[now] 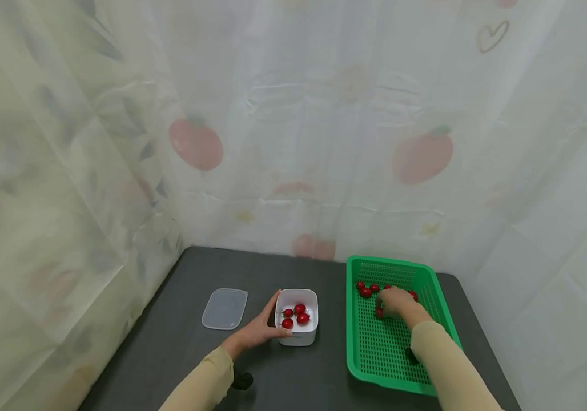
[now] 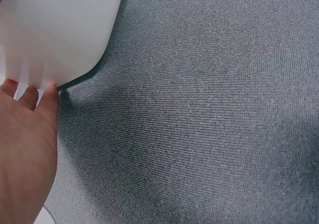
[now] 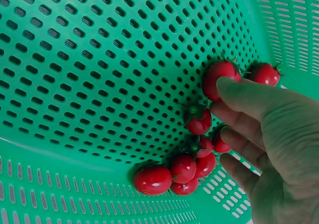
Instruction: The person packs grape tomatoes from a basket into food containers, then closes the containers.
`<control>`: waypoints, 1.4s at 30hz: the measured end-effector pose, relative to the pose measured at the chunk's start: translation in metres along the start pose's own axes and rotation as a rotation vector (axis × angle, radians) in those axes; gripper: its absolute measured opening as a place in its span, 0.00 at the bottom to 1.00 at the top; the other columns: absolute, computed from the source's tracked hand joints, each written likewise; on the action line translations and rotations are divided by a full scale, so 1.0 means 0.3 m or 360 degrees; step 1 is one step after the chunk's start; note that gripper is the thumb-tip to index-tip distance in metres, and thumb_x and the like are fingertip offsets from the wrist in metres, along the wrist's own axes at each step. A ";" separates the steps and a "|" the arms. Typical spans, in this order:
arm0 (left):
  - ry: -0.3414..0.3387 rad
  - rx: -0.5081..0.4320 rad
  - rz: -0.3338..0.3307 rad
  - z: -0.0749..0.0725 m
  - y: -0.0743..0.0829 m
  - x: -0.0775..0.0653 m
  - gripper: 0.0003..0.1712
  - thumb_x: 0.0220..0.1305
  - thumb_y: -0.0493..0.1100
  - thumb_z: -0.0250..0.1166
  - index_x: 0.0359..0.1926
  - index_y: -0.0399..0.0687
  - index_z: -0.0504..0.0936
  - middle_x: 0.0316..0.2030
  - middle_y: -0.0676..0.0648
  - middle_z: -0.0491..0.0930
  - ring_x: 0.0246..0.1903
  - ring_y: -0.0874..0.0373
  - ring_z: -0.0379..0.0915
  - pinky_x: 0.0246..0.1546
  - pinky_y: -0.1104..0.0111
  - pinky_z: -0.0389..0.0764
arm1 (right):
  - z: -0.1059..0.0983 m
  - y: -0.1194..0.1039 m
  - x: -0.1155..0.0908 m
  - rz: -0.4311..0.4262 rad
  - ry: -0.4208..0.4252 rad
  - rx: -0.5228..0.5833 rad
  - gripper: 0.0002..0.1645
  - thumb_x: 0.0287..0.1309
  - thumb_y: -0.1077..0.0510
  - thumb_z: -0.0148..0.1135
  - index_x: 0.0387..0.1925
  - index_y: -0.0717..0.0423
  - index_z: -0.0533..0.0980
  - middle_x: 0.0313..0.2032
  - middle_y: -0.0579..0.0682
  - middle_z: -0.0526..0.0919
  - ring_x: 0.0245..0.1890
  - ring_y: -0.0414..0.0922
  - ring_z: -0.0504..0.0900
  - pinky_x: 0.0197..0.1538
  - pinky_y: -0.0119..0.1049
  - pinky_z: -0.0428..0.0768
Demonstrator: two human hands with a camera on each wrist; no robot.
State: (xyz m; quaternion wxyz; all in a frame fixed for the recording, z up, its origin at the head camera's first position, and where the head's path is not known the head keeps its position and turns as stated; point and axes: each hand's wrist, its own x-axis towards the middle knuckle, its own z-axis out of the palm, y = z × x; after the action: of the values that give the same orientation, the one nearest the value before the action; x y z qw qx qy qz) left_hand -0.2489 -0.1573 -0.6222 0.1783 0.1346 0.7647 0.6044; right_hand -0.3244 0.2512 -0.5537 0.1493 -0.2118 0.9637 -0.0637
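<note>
In the head view, the left hand (image 1: 254, 332) had its thumb and fingers gripping the left side of the white box (image 1: 297, 341), with four tomatoes (image 1: 302, 318) sitting inside. The right hand (image 1: 398, 301) was down in the green basket (image 1: 376, 354), more tomatoes near its fingertips. Left wrist cam basically just got fingertips against the box's wall. Right wrist cam was way clearer: thumb and index pinched one tomato (image 3: 214, 79), another tomato (image 3: 266, 74) lay just beside it, and a bunch (image 3: 183, 168) sat near the other fingers.
</note>
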 end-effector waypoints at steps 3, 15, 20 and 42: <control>0.0007 0.0003 0.0001 -0.001 0.001 0.000 0.65 0.64 0.44 0.74 0.83 0.54 0.32 0.79 0.41 0.43 0.75 0.40 0.47 0.71 0.43 0.54 | 0.007 0.001 0.003 0.0000 0.0004 -0.0014 0.10 0.61 0.64 0.72 0.45 0.56 0.86 0.44 0.55 0.85 0.50 0.62 0.80 0.48 0.55 0.80; 0.0002 0.0005 0.0011 0.001 -0.012 0.006 0.65 0.63 0.43 0.74 0.83 0.54 0.32 0.79 0.42 0.43 0.74 0.41 0.47 0.71 0.43 0.54 | 0.035 0.019 0.008 -0.0035 0.0000 0.0034 0.12 0.61 0.68 0.69 0.44 0.52 0.86 0.41 0.50 0.84 0.41 0.53 0.81 0.41 0.50 0.80; -0.0008 -0.0012 0.0009 0.002 -0.007 0.004 0.65 0.63 0.43 0.74 0.83 0.53 0.32 0.79 0.41 0.43 0.74 0.41 0.48 0.71 0.43 0.56 | 0.042 0.021 0.013 -0.0008 -0.0002 0.0061 0.16 0.60 0.70 0.67 0.47 0.52 0.86 0.44 0.50 0.85 0.42 0.53 0.82 0.40 0.48 0.80; -0.0008 -0.0001 0.0022 0.007 -0.015 0.009 0.67 0.63 0.45 0.74 0.82 0.53 0.31 0.80 0.41 0.41 0.75 0.40 0.46 0.71 0.43 0.54 | -0.077 0.016 -0.045 -0.0151 0.0148 0.0015 0.15 0.67 0.66 0.63 0.53 0.57 0.84 0.47 0.54 0.85 0.56 0.64 0.77 0.53 0.59 0.77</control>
State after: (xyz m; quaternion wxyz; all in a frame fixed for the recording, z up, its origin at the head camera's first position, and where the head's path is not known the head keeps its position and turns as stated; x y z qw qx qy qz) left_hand -0.2505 -0.1554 -0.6274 0.1759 0.1414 0.7631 0.6056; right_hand -0.3218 0.2627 -0.5292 0.1022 -0.2534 0.9582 -0.0851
